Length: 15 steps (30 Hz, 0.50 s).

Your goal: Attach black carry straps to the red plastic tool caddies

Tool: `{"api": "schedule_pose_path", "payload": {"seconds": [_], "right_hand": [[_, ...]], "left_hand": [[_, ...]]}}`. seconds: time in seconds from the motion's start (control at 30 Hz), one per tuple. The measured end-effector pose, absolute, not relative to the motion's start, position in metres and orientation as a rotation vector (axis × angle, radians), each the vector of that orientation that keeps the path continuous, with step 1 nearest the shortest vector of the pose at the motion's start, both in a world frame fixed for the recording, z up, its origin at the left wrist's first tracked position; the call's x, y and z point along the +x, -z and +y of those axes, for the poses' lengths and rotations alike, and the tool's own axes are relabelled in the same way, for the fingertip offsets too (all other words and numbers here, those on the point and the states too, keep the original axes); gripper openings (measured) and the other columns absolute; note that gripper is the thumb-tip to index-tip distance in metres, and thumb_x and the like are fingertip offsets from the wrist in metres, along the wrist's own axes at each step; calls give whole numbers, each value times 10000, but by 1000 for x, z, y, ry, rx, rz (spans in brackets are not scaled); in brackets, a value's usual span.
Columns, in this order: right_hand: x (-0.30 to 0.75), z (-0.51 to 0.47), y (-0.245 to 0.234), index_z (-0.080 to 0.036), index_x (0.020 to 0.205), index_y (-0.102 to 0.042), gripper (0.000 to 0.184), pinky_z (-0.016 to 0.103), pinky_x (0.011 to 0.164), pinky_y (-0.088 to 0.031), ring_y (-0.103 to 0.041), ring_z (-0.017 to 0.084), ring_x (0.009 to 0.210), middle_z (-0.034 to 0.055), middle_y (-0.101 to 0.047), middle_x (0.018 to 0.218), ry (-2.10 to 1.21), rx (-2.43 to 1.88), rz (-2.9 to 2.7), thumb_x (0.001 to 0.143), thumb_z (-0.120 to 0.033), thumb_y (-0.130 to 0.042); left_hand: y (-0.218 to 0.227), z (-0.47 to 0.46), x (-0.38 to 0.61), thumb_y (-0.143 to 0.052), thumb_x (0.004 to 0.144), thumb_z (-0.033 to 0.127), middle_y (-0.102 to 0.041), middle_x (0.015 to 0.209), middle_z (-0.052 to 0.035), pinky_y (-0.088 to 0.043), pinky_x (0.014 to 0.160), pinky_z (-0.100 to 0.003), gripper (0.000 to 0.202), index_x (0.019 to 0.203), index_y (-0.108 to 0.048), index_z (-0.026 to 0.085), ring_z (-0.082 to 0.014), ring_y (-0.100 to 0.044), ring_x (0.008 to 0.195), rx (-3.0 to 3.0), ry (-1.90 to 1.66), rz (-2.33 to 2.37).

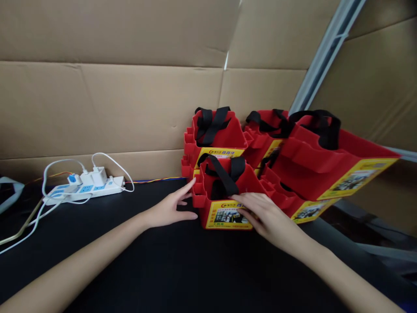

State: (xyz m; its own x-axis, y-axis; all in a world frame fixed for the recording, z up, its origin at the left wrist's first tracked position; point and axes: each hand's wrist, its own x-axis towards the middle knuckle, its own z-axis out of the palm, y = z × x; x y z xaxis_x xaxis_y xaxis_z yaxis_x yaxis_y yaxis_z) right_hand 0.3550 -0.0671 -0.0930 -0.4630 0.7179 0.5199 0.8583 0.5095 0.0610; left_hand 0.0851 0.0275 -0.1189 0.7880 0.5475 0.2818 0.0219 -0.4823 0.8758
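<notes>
A small red bag [224,198] with black handles and a yellow label stands nearest to me on the black table [182,269]. My left hand [172,208] is open, fingers spread, its fingertips touching the bag's left side. Over on the bag's front right, my right hand [263,215] lies open with the fingers flat on the label. Behind this bag stand more red bags of the same kind: one at the back [216,132], another to its right [267,134], and a larger tilted one [329,161] at the right.
A white power strip [86,186] with plugged chargers and white cables lies at the left of the table. Brown cardboard sheets [114,100] form a wall behind everything. A metal rail [321,65] runs diagonally at the upper right.
</notes>
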Motion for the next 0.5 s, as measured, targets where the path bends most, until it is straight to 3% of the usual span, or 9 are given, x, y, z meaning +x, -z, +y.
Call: {"api": "schedule_pose_path", "payload": {"seconds": [0.23, 0.33, 0.4, 0.5], "right_hand": [[357, -65, 98, -147, 1109, -499, 272, 352, 817, -501, -545, 212, 998, 134, -526, 1060, 577, -1251, -2220, 847, -218, -476], [347, -75, 110, -153, 1054, -525, 251, 443, 869, -469, -453, 290, 1141, 163, -480, 1117, 843, -1223, -2008, 803, -173, -530], [330, -85, 120, -181, 1085, -536, 300, 514, 903, -429, -335, 333, 1249, 166, -448, 1221, 876, -1195, -2044, 791, -127, -517], [290, -96, 132, -248, 1177, -522, 403, 430, 954, -432, -263, 257, 1317, 85, -434, 1324, 607, -1042, -2400, 803, -112, -459]], "left_hand": [[128, 28, 83, -632, 755, 344, -124, 1497, -54, -348, 1025, -470, 924, 1404, 26, 357, -288, -270, 1321, 2110, -687, 448], [143, 19, 72, -581, 787, 396, -94, 1499, -91, -266, 1071, -484, 914, 1407, 85, 308, -271, -229, 1340, 2299, -648, 583], [155, 11, 60, -518, 816, 443, -104, 1493, -115, -195, 1088, -514, 835, 1420, 30, 264, -270, -161, 1359, 2474, -529, 731], [168, -1, 42, -400, 863, 486, -192, 1473, -132, -171, 1076, -549, 653, 1415, -164, 230, -275, -157, 1360, 2654, -374, 908]]}}
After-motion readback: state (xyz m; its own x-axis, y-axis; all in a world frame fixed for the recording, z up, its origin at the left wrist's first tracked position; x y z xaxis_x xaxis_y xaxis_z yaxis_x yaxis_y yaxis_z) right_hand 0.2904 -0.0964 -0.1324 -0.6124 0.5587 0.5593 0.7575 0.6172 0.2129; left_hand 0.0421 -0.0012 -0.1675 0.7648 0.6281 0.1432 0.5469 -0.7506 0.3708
